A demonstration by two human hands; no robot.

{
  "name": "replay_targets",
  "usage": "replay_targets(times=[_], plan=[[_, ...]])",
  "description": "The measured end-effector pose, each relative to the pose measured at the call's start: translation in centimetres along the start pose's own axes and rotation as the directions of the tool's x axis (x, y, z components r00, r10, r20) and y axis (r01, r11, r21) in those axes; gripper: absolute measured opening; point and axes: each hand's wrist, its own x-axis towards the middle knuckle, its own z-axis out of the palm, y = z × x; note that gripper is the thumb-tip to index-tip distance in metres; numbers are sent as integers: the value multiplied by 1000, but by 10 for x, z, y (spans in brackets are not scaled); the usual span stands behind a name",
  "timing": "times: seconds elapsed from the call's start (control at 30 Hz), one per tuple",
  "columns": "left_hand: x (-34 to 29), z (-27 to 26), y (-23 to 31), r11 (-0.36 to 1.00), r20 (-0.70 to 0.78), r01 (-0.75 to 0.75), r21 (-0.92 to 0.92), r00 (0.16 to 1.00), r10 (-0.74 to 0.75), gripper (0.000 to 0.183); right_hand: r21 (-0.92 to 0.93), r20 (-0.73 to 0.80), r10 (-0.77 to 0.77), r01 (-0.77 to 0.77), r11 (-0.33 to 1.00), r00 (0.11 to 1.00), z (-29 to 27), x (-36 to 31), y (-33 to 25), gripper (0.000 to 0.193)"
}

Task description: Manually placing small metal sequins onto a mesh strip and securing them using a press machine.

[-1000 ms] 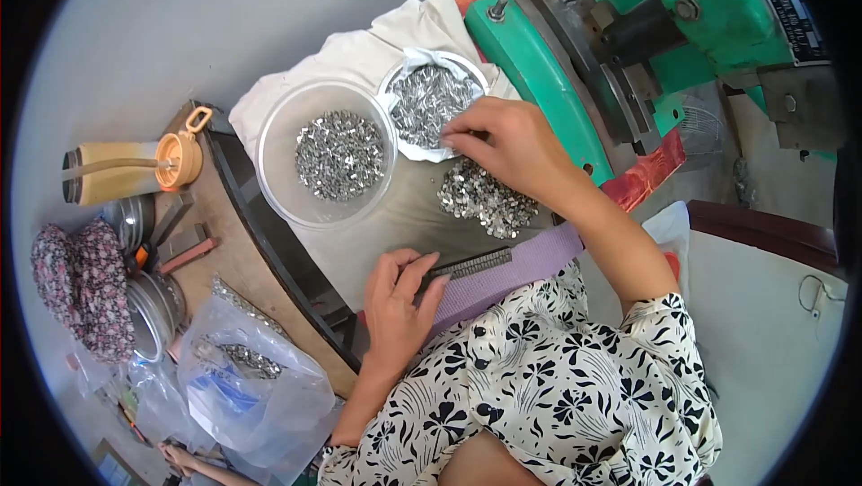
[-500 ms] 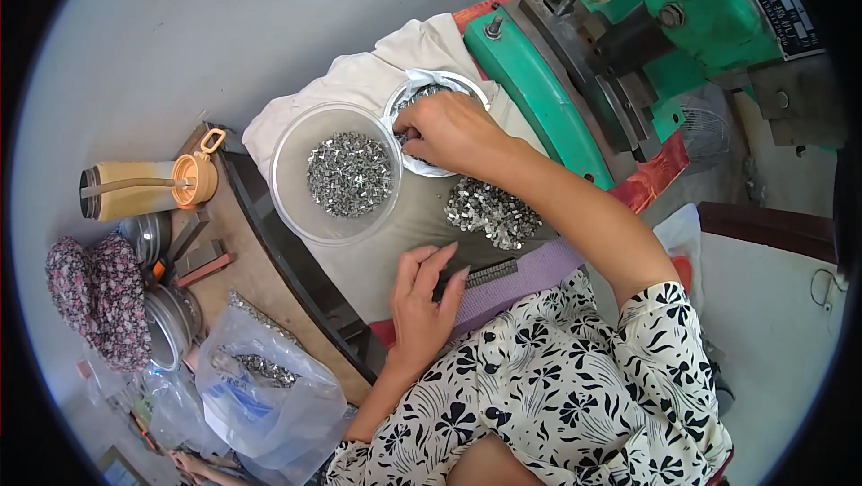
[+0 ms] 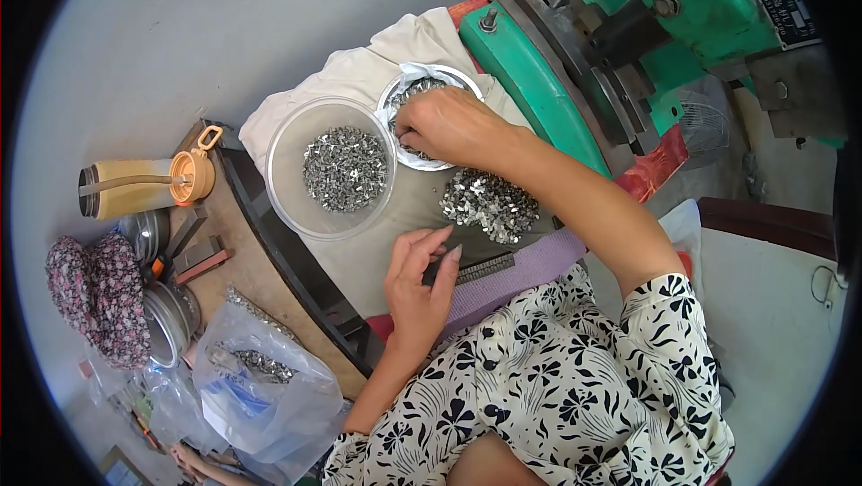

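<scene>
My right hand [image 3: 453, 127] reaches over a white-lined bowl [image 3: 388, 95] holding small silvery metal pieces [image 3: 420, 89]. Its fingers are curled together at the pieces, and whatever they grip is hidden. My left hand [image 3: 418, 293] rests at the left end of a dark, narrow metal strip [image 3: 487, 269] with small segments along it. The thumb and fingers of that hand are apart, with nothing visible between them. The strip lies beside a purple textured band [image 3: 530, 278]. Just above it sits a loose heap of shiny metal pieces [image 3: 492, 207].
A clear round tub [image 3: 284, 212] of small metal parts stands left of the bowl. A green press [image 3: 530, 82] occupies the right. On a side table to the left are a yellow bottle [image 3: 135, 189], metal blocks [image 3: 199, 257], a floral cloth [image 3: 97, 297] and a plastic bag [image 3: 269, 414].
The view has shifted slightly. My left hand has moved a little up, its fingertips drawn nearer together. My right hand stays at the bowl, its fingers turned further down into the pieces.
</scene>
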Motion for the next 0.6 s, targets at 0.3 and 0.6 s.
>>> replay_targets(times=[0.3, 0.6], plan=[[42, -4, 24, 839, -142, -404, 364, 866, 479, 23, 514, 25, 206, -190, 836, 978, -22, -26, 19, 16], [109, 2, 46, 904, -126, -218, 368, 951, 281, 30, 934, 181, 357, -273, 228, 917, -43, -42, 6, 16]])
